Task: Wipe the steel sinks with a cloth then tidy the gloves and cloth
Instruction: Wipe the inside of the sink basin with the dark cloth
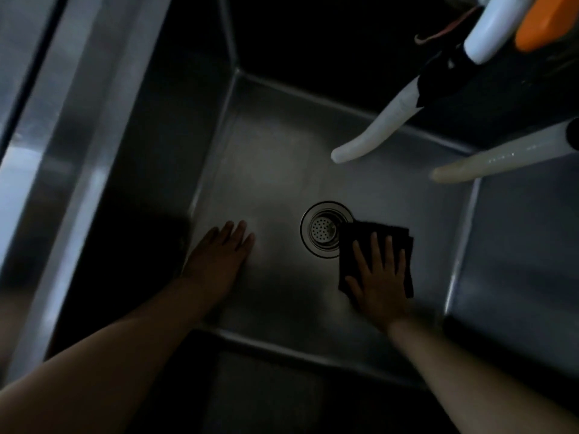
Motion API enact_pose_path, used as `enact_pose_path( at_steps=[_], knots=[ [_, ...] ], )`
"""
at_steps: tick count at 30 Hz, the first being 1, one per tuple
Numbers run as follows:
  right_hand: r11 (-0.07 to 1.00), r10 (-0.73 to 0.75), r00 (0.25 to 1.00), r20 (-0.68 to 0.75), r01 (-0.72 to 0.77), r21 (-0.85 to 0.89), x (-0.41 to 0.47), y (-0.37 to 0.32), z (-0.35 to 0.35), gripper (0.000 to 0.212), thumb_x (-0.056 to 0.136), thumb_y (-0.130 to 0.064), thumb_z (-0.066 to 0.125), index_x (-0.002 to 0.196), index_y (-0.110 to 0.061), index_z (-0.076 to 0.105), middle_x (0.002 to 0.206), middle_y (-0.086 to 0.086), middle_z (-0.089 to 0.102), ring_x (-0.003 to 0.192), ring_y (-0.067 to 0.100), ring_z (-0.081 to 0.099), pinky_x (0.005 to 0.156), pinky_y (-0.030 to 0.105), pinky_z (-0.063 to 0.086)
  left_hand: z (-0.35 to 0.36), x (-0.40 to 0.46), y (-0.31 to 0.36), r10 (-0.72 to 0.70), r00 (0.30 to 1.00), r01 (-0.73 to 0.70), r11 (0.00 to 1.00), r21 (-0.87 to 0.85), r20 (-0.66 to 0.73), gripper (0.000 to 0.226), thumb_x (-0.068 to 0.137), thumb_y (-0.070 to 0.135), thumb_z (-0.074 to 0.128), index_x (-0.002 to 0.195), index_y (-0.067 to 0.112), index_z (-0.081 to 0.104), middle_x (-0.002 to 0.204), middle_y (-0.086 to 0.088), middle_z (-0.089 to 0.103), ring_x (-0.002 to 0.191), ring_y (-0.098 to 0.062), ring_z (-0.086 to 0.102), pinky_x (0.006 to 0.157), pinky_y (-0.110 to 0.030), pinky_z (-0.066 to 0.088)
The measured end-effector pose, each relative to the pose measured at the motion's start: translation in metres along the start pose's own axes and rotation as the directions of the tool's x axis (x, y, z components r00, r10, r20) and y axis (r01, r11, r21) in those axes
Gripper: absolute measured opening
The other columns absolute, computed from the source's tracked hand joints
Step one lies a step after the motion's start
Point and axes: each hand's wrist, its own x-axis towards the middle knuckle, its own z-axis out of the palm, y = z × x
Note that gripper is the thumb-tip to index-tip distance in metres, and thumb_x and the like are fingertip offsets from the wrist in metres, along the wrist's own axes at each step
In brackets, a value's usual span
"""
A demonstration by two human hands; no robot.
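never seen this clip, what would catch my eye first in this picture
The right hand pressed flat on a dark folded cloth at the bottom of a deep steel sink, just right of the round drain strainer. The left hand rests open on the sink floor to the left. Two pale hose ends hang in from the upper right.

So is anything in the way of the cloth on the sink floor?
Only the drain strainer, which the dark cloth under the right hand already overlaps. The left hand rests flat further left; the hoses hang above the far part.
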Motion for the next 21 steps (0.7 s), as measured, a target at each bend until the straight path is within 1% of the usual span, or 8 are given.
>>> enact_pose_path(
  at_steps=[5,7,10,11,13,16,18,21],
  knots=[
    [0.975,-0.215,0.976,0.039,0.216,-0.057,-0.024,-0.047,0.015,0.072,0.080,-0.054,0.044,0.144,-0.025,0.029,0.148,0.017,0.029,0.140,0.038,0.011,0.108,0.059,0.010,-0.001,0.005,-0.003,0.006,1.000,-0.005,0.999,-0.043,0.019,0.065,0.098,0.012,0.032,0.151,0.022,-0.004,0.157,-0.007,-0.018,0.146,-0.026,-0.010,0.118,-0.038,0.002],
    [0.945,-0.316,0.948,0.045,0.319,-0.077,-0.009,-0.066,0.012,0.071,0.079,-0.054,0.048,0.142,-0.026,0.032,0.148,0.014,0.033,0.139,0.039,0.018,0.108,0.062,0.012,0.001,0.005,-0.003,0.007,1.000,-0.005,0.999,-0.052,0.022,0.070,0.096,0.010,0.035,0.150,0.022,-0.006,0.156,-0.006,-0.020,0.145,-0.026,-0.012,0.118,-0.038,0.004],
    [0.907,-0.402,0.912,0.077,0.409,-0.098,0.028,-0.092,0.000,0.065,0.084,-0.053,0.042,0.143,-0.028,0.033,0.149,0.012,0.034,0.138,0.039,0.026,0.106,0.065,0.017,0.005,0.006,-0.003,0.004,1.000,-0.002,0.998,-0.069,0.019,0.071,0.096,0.010,0.036,0.150,0.022,-0.009,0.156,-0.005,-0.023,0.144,-0.026,-0.015,0.118,-0.039,0.003],
    [0.907,-0.405,0.911,0.074,0.411,-0.092,0.043,-0.100,-0.004,0.066,0.085,-0.052,0.044,0.145,-0.027,0.031,0.151,0.011,0.031,0.139,0.038,0.025,0.107,0.063,0.015,0.006,0.006,-0.003,0.003,1.000,-0.002,0.998,-0.069,0.018,0.070,0.097,0.012,0.035,0.149,0.021,-0.010,0.156,-0.006,-0.023,0.144,-0.026,-0.015,0.118,-0.039,0.002],
    [0.920,-0.382,0.923,0.049,0.385,-0.077,0.075,-0.108,-0.011,0.066,0.089,-0.049,0.044,0.148,-0.027,0.023,0.155,0.011,0.021,0.142,0.036,0.014,0.111,0.058,0.004,0.008,0.006,-0.003,0.003,1.000,-0.001,0.997,-0.079,0.016,0.069,0.098,0.015,0.034,0.149,0.021,-0.011,0.156,-0.006,-0.022,0.144,-0.026,-0.015,0.117,-0.039,0.001],
    [0.960,-0.266,0.963,0.031,0.268,-0.080,0.117,-0.104,-0.021,0.064,0.096,-0.048,0.030,0.150,-0.028,0.002,0.159,0.008,0.000,0.145,0.031,-0.008,0.112,0.049,-0.014,0.010,0.008,-0.003,0.005,1.000,-0.006,0.996,-0.085,-0.007,0.070,0.096,0.016,0.036,0.150,0.022,-0.008,0.156,-0.006,-0.020,0.145,-0.026,-0.013,0.117,-0.039,0.004],
    [0.981,-0.182,0.983,0.021,0.182,-0.061,0.129,-0.093,-0.026,0.063,0.097,-0.049,0.026,0.149,-0.029,-0.003,0.159,0.007,-0.005,0.144,0.029,-0.012,0.112,0.047,-0.016,0.011,0.008,-0.004,0.002,1.000,-0.004,0.998,-0.067,-0.023,0.070,0.095,0.013,0.035,0.150,0.023,-0.007,0.157,-0.006,-0.019,0.145,-0.026,-0.011,0.117,-0.039,0.006],
    [0.996,-0.090,0.996,0.017,0.091,-0.012,0.113,-0.074,-0.028,0.064,0.096,-0.048,0.029,0.149,-0.029,-0.002,0.159,0.007,-0.003,0.145,0.030,-0.009,0.115,0.048,-0.011,0.012,0.009,0.001,-0.022,0.999,0.021,0.999,-0.041,-0.041,0.069,0.095,0.017,0.038,0.151,0.020,-0.001,0.158,-0.008,-0.012,0.146,-0.028,-0.004,0.116,-0.041,0.009]
  ],
)
